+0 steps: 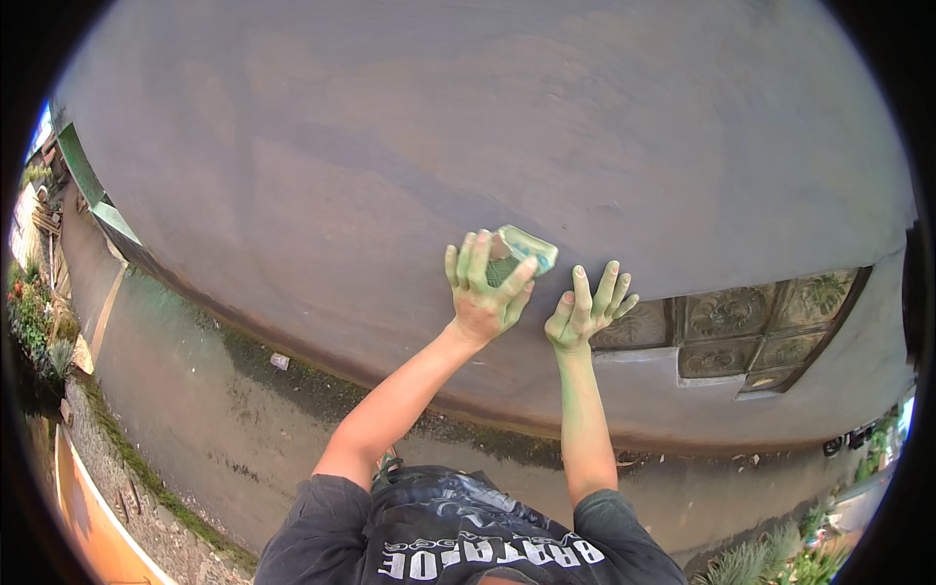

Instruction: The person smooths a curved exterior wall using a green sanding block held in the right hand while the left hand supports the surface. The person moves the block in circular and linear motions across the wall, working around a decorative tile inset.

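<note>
A broad grey-brown plastered wall [390, 146] with faint smears fills the space before me. My left hand [483, 288] is closed round a small pale green, translucent-looking piece [531, 251] with a dark textured patch, held against the wall. Its exact kind cannot be made out. To its right, my right hand [582, 314] rests on the wall with fingers spread and nothing in it. Both hands have a greenish tint, like dust. Just beside the right hand is a stepped panel of dark relief tiles [726, 331] set into the wall.
A paved path [195, 390] runs along the wall's foot, with a dark mossy strip and a small pale scrap [280, 362] beside it. Plants [34, 312] grow at the far left, and spiky plants [756, 565] at the lower right. A green ledge [83, 171] juts out on the left.
</note>
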The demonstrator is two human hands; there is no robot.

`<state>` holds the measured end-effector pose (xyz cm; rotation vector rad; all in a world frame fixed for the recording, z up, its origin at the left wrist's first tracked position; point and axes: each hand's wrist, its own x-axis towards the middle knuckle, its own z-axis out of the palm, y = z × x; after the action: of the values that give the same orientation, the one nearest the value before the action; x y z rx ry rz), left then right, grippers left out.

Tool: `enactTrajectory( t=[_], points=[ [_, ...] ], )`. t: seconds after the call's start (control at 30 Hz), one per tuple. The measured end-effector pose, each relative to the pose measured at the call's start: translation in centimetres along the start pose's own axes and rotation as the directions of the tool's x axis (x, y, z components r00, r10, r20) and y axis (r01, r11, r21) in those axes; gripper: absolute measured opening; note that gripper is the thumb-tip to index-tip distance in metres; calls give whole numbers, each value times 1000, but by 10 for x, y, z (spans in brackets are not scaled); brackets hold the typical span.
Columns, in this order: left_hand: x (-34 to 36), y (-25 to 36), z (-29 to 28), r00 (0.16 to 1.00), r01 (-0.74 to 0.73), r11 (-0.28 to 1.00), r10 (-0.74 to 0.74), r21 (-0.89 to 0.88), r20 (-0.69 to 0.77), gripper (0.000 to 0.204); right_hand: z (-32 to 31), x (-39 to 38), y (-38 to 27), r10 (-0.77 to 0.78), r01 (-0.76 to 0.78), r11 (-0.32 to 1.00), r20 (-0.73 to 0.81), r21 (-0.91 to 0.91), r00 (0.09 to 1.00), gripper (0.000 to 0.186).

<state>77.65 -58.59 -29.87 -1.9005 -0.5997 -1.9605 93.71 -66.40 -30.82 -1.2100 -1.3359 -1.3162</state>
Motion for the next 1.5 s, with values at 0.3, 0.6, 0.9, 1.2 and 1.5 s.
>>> enactTrajectory(
  t=[0.3,0.6,0.9,1.2,1.5],
  points=[
    [39,-44,13,869,401,910,-414,-102,-273,46,1,1,1,-17,18,998,-24,68,1000,56],
    [-75,2,-8,894,-414,910,403,16,196,52,-26,-39,-6,27,-87,930,170,356,985,78],
    [23,24,42,975,211,977,-211,9,75,53,-45,-32,-6,182,-209,943,125,258,975,82],
    [-73,19,2,988,-58,998,53,35,142,58,-11,-37,-12,179,-182,948,34,261,983,84],
    [-25,35,21,982,-23,999,32,-46,188,60,-16,-38,-14,204,-216,942,73,256,976,84]
  ],
)
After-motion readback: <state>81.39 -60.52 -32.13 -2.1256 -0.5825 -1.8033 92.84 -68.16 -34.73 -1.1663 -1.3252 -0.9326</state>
